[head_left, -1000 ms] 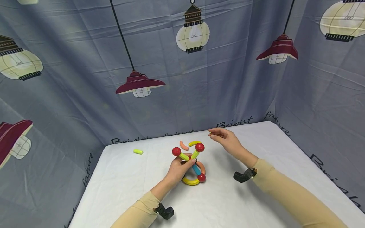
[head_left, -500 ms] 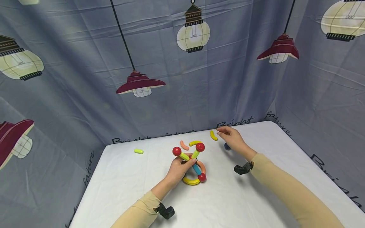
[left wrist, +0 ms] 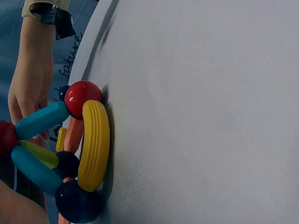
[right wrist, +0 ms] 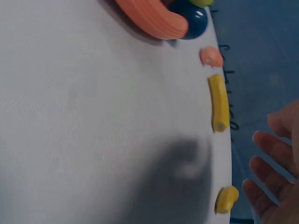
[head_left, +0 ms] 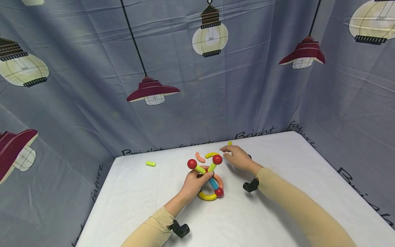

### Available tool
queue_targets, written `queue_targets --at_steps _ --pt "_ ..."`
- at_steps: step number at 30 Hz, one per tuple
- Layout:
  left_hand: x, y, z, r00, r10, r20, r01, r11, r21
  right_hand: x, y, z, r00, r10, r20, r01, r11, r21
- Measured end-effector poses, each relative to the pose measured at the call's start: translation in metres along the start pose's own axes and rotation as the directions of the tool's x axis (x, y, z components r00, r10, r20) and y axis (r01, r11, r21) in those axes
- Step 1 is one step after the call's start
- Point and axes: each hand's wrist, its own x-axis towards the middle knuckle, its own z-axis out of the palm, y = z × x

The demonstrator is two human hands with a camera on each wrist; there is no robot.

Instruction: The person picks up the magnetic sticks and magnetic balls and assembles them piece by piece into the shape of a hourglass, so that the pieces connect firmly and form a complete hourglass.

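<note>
My left hand [head_left: 192, 185] grips a magnetic ball-and-stick structure near its top. On top, two lime sticks lean apart, each bearing a red ball [head_left: 192, 164]. Below are teal sticks [left wrist: 42, 120], dark blue balls [left wrist: 78, 201] and a base with a curved yellow stick [head_left: 207, 197] and an orange curved stick [head_left: 219, 180]. My right hand [head_left: 239, 157] hovers right of the structure, fingers loosely extended, holding nothing. Closest to its fingertips in the head view is a loose curved yellow stick [head_left: 211, 155]; the right wrist view shows a gap between them.
On the white table [head_left: 262, 212], a small orange curved stick [head_left: 200, 157] lies behind the structure. A lime stick [head_left: 151, 164] lies at the left. Another yellow stick [head_left: 230, 143] and a dark blue ball [head_left: 250, 156] are partly hidden behind my right hand. A patterned curtain [head_left: 197, 103] surrounds the table.
My right hand moved slightly right, uncovering the far yellow stick, then came left and nearer, towards the middle yellow stick. My left hand and the structure have stayed in place.
</note>
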Motion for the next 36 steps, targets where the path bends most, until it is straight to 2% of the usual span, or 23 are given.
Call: queue_targets --at_steps 3,6,9,15,21,25,30,36 --pt "0.000 -0.001 0.000 1.000 0.000 -0.002 0.000 1.000 -0.004 0.005 -0.006 0.012 0.998 -0.034 0.057 0.041 0.991 -0.126" --pt "0.000 -0.001 0.000 1.000 -0.010 -0.005 0.010 1.000 -0.010 0.008 -0.010 0.021 0.992 -0.075 0.107 0.097 0.970 -0.223" --pt "0.000 -0.001 0.000 1.000 -0.019 -0.005 0.019 1.000 -0.012 0.009 -0.013 0.027 0.985 -0.092 0.146 0.130 0.953 -0.274" --pt "0.001 -0.002 0.001 1.000 -0.013 -0.002 0.013 1.000 -0.011 0.011 -0.014 0.033 0.977 -0.072 0.202 0.137 0.933 -0.332" --pt "0.001 -0.003 0.001 1.000 -0.011 0.002 0.011 0.999 -0.030 0.006 -0.010 0.037 0.981 -0.015 0.193 0.077 0.946 -0.316" --pt "0.001 -0.002 0.000 1.000 -0.003 -0.001 0.003 1.000 -0.021 -0.003 -0.007 0.036 0.981 -0.039 0.189 0.103 0.935 -0.340" --pt "0.000 -0.001 0.000 1.000 0.000 0.002 0.000 1.000 0.011 -0.023 -0.002 0.029 0.972 -0.088 0.217 0.172 0.897 -0.408" --pt "-0.001 0.001 0.000 1.000 -0.002 0.011 0.003 1.000 -0.001 -0.056 0.003 0.017 0.965 -0.097 0.243 0.194 0.888 -0.417"
